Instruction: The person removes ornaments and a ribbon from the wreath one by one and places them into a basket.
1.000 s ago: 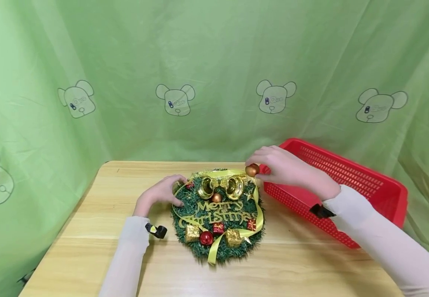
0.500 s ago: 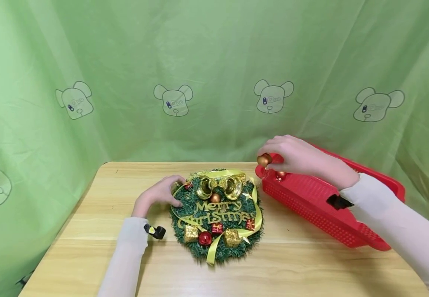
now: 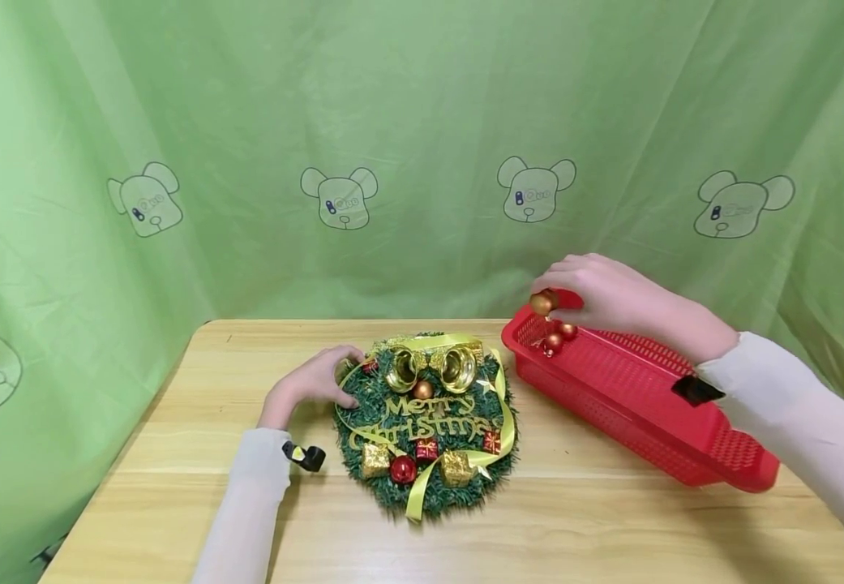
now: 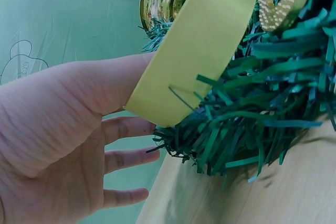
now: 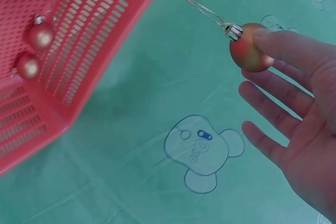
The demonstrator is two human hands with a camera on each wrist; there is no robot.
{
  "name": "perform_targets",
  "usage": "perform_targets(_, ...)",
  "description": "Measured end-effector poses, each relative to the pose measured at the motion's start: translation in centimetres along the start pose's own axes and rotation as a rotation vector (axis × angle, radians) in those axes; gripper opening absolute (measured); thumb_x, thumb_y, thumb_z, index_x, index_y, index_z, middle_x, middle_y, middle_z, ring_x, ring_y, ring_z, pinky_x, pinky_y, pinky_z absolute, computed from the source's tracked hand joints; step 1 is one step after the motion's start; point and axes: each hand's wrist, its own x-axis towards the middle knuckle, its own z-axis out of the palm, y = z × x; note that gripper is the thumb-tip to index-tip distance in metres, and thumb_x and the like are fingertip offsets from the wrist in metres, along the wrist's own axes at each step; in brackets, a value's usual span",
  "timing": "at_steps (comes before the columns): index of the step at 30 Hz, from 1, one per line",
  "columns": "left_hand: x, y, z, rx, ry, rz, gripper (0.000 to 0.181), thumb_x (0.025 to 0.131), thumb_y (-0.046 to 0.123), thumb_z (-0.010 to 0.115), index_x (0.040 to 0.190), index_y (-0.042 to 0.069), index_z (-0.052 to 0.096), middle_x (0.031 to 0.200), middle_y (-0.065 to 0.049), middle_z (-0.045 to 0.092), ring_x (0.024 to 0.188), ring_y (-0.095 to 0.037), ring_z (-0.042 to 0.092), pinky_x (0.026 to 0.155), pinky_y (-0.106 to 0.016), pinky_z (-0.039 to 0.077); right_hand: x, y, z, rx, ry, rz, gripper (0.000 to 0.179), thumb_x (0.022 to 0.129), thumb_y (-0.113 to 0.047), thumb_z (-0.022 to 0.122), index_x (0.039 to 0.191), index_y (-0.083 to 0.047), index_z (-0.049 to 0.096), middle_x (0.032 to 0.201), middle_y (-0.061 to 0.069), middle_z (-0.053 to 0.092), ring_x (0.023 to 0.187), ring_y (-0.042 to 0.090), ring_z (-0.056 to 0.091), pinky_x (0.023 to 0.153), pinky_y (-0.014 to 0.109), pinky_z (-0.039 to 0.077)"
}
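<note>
A green tinsel Christmas wreath (image 3: 385,410) lies on the table, with gold bells, small gift boxes and gold "Merry Christmas" lettering. My left hand (image 3: 315,377) grips its left edge. In the left wrist view, the left thumb (image 4: 123,77) passes behind a yellow ribbon (image 4: 194,51), and the finger ends lie partly hidden by the tinsel. Over the far left end of the red basket (image 3: 619,418), my right hand (image 3: 611,296) pinches a copper-coloured bauble (image 5: 251,51) between thumb and fingers. A thin hanging string trails from its silver cap. Two similar baubles (image 5: 39,38) rest inside the basket.
The wooden table (image 3: 195,405) carries the wreath in the middle and the basket to the right. Behind it hangs a green curtain (image 3: 422,268) printed with mouse heads. Black wrist straps (image 3: 305,456) sit on both sleeves.
My right hand has moved right from the wreath's upper right edge to over the basket, carrying the bauble. The basket's inside baubles have come into view. My left hand has stayed put.
</note>
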Motion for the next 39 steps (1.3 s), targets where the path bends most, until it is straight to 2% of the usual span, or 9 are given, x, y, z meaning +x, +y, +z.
perform_targets(7,0.1,0.0,0.0,-0.005,0.000,-0.004,0.080,0.071,0.011,0.089,0.141,0.009,0.051,0.152,-0.013,0.050,0.144,-0.039,0.042,0.122,-0.060,0.032,-0.8,0.8,-0.2,-0.035,-0.012,0.031,0.041,0.073,-0.003,0.086,0.112,-0.007,0.074,0.102,0.007,0.073,0.097,0.027,0.067,0.089,0.050,0.057)
perform_targets(16,0.1,-0.3,0.1,-0.005,-0.004,0.004,0.080,0.071,0.013,0.089,0.141,0.010,0.051,0.153,-0.014,0.048,0.143,-0.040,0.043,0.121,-0.061,0.034,-1.9,2.3,0.5,-0.086,0.038,-0.030,0.035,0.072,-0.003,0.086,0.105,-0.006,0.075,0.096,0.007,0.073,0.090,0.028,0.067,0.080,0.052,0.056)
perform_targets(22,0.2,-0.2,0.1,-0.002,-0.004,0.002,0.079,0.071,0.014,0.089,0.141,0.009,0.051,0.153,-0.015,0.048,0.144,-0.039,0.042,0.122,-0.061,0.032,-2.7,3.3,1.2,-0.113,0.036,-0.001,0.037,0.071,-0.003,0.087,0.105,-0.006,0.074,0.097,0.009,0.074,0.090,0.028,0.068,0.082,0.051,0.057)
perform_targets(27,0.2,-0.2,0.1,-0.008,-0.006,-0.005,0.080,0.071,0.013,0.089,0.142,0.009,0.051,0.153,-0.014,0.048,0.144,-0.039,0.042,0.122,-0.060,0.034,-3.2,4.1,1.8,-0.106,0.070,0.011,0.038,0.069,0.000,0.087,0.104,-0.005,0.074,0.097,0.010,0.073,0.091,0.030,0.068,0.082,0.052,0.056)
perform_targets(36,0.1,-0.2,0.1,-0.007,-0.005,-0.013,0.079,0.071,0.013,0.090,0.140,0.012,0.052,0.153,-0.012,0.049,0.143,-0.038,0.043,0.121,-0.060,0.034,-3.9,6.2,3.9,-0.132,0.119,0.009,0.040,0.068,-0.004,0.089,0.104,-0.005,0.073,0.095,0.010,0.074,0.087,0.031,0.067,0.073,0.050,0.055)
perform_targets(39,0.1,-0.2,0.1,-0.016,-0.003,-0.008,0.079,0.071,0.013,0.090,0.141,0.011,0.052,0.153,-0.013,0.049,0.144,-0.039,0.042,0.121,-0.061,0.034,-4.3,7.1,4.8,-0.129,0.119,0.035,0.039,0.068,-0.004,0.089,0.103,-0.005,0.073,0.093,0.009,0.074,0.085,0.030,0.066,0.073,0.050,0.055)
